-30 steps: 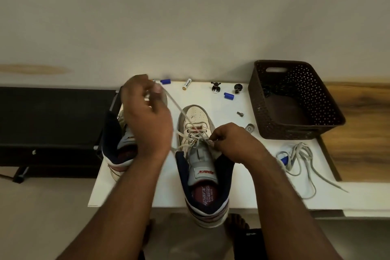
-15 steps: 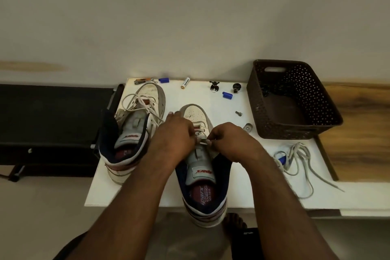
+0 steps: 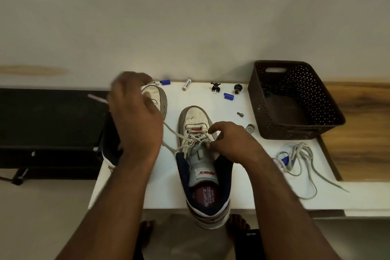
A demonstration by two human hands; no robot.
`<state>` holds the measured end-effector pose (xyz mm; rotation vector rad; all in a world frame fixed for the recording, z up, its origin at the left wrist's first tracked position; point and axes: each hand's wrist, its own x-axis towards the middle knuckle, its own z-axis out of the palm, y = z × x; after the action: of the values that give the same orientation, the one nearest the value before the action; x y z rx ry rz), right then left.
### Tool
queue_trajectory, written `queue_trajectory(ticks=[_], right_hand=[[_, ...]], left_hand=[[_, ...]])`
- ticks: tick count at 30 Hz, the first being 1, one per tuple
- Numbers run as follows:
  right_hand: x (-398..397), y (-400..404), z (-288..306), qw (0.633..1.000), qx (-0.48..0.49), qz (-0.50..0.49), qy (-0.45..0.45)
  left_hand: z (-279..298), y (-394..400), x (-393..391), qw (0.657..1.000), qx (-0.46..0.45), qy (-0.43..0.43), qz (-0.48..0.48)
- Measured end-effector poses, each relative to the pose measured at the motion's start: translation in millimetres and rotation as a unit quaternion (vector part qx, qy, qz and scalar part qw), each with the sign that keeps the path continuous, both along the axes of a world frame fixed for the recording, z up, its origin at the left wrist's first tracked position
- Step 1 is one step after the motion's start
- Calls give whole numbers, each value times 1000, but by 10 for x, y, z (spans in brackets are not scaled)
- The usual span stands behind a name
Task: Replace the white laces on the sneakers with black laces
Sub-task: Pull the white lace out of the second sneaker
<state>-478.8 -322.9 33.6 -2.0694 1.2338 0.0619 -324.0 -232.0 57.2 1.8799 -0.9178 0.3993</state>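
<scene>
- Two sneakers stand on the white table (image 3: 263, 196). The nearer sneaker (image 3: 203, 167) sits at the middle of the front edge, heel hanging over it and toe pointing at the back edge. The second sneaker (image 3: 156, 99) is by the left edge, mostly hidden behind the left hand.
- One white lace (image 3: 179, 139) is still threaded through the nearer sneaker's lower eyelets. A strand of it runs left from the shoe up to the left hand, and its tip sticks out blurred past that hand, over the left edge.
- The left hand (image 3: 135, 116) is raised above the second sneaker with its fingers curled round the strand; motion blur hides the exact grip.
- The right hand (image 3: 230, 143) rests on the nearer sneaker's right side, thumb and fingertips pinching the lace at the eyelets.
- One loose pale lace (image 3: 299, 160) lies in a tangle near the right front corner, with a small blue piece among its loops.
- One dark perforated basket (image 3: 295, 101) stands at the right back corner; something dark lies inside, too dim to name.
- Along the back edge: two blue caps (image 3: 228, 96), one battery (image 3: 186, 85), two small dark figurines (image 3: 215, 88), one screw (image 3: 240, 114).
- Readable writing: "Sparx" on the grey tongue tab and again on the red insole; the smaller insole print is unclear.
</scene>
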Motion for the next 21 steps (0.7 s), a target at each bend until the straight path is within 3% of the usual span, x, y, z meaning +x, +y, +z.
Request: queue_trajectory(ticks=[2, 3, 5, 7, 11, 16, 21], right_hand=[[16, 29, 22, 999, -10, 23, -32], [25, 46, 20, 998, -17, 45, -38], [47, 65, -11, 995, -41, 88, -25], [59, 66, -56, 992, -70, 107, -2], [98, 80, -66, 987, -92, 134, -12], [105, 91, -82, 986, -99, 132, -25], [-73, -32, -26, 998, -21, -9, -62]], left_hand=[[-36, -76, -113, 983, 108, 77, -130], [-71, -105, -162, 957, 189, 135, -173], [-146, -134, -202, 895, 343, 196, -209], [-175, -115, -183, 851, 427, 219, -214], [-151, -73, -111, 824, 465, 238, -220], [-169, -104, -95, 821, 478, 231, -210], [-181, -97, -78, 809, 482, 265, -207]])
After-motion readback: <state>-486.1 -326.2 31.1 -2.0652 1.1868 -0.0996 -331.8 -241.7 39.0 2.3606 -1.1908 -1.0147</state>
